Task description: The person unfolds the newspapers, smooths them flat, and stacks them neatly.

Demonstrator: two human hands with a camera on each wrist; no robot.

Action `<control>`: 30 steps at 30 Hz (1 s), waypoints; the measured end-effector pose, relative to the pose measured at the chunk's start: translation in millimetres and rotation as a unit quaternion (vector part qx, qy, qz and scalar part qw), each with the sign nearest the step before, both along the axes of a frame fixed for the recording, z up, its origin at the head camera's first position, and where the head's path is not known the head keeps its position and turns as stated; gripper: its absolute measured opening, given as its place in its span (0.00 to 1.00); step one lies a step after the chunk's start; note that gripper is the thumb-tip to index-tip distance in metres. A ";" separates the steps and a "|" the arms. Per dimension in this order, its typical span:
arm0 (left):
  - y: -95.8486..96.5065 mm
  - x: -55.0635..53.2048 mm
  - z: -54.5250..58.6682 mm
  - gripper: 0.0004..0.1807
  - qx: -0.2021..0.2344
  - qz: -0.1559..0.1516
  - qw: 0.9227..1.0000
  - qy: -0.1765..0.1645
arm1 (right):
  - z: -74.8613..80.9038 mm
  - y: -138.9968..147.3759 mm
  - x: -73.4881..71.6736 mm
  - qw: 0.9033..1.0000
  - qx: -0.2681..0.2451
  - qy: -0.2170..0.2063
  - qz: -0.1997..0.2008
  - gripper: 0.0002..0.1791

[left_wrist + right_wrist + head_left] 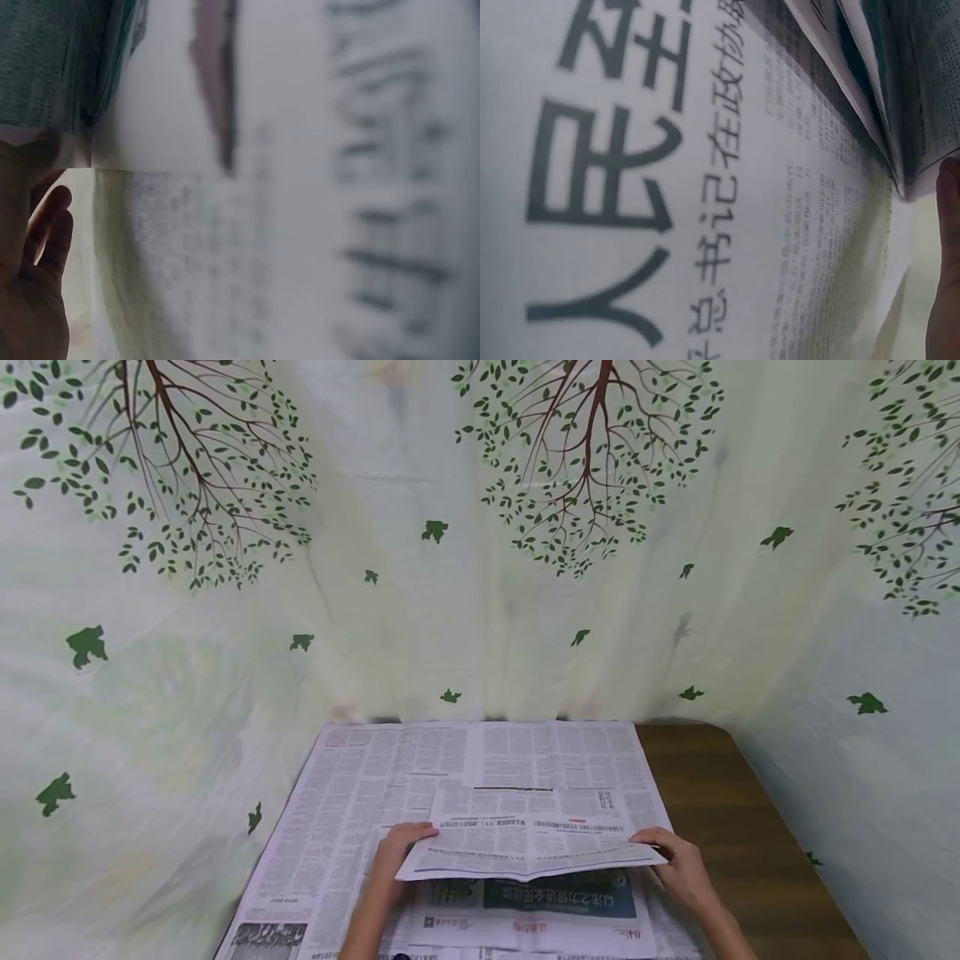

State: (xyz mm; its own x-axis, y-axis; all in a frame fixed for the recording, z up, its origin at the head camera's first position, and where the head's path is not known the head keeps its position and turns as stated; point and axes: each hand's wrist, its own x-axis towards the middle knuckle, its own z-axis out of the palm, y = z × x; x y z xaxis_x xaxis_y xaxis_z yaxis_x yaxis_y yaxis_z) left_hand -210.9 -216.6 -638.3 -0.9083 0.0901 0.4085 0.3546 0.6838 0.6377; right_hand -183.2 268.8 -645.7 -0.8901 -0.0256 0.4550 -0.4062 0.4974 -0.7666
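A folded newspaper (528,847) is held by its two sides, its near edge raised off the paper below. My left hand (397,853) pinches its left edge. In the left wrist view, the thumb of the left hand (34,255) lies on the page, and two curled fingers show beyond the edge. On the opposite side my right hand (681,867) grips the right edge. Only part of the right hand (946,255) shows in the right wrist view, beside the newspaper's inner folds (877,97). Beneath the raised part lies a page with a dark green banner (558,895).
Large spread newspaper sheets (352,793) cover most of the table. Bare brown wood of the table (720,793) shows along the right. A pale curtain (525,635) printed with trees and leaves hangs behind and at both sides.
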 end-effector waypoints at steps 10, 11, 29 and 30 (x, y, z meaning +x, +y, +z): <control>-3.9 -5.3 0.4 0.10 0.074 0.017 0.997 -0.033 | 6.4 -0.4 -4.5 1.000 0.028 0.009 0.001 0.20; -3.5 -4.8 1.5 0.10 0.077 0.015 0.996 -0.030 | 6.6 -0.6 -5.5 0.999 0.036 0.016 -0.004 0.19; -6.3 -12.1 11.8 0.11 0.062 0.010 0.996 0.062 | 11.3 -5.1 -6.3 0.996 0.043 -0.032 -0.067 0.09; -5.9 -12.0 13.4 0.10 0.065 0.014 0.996 0.057 | 11.9 -5.3 -5.7 0.997 0.041 -0.030 -0.066 0.09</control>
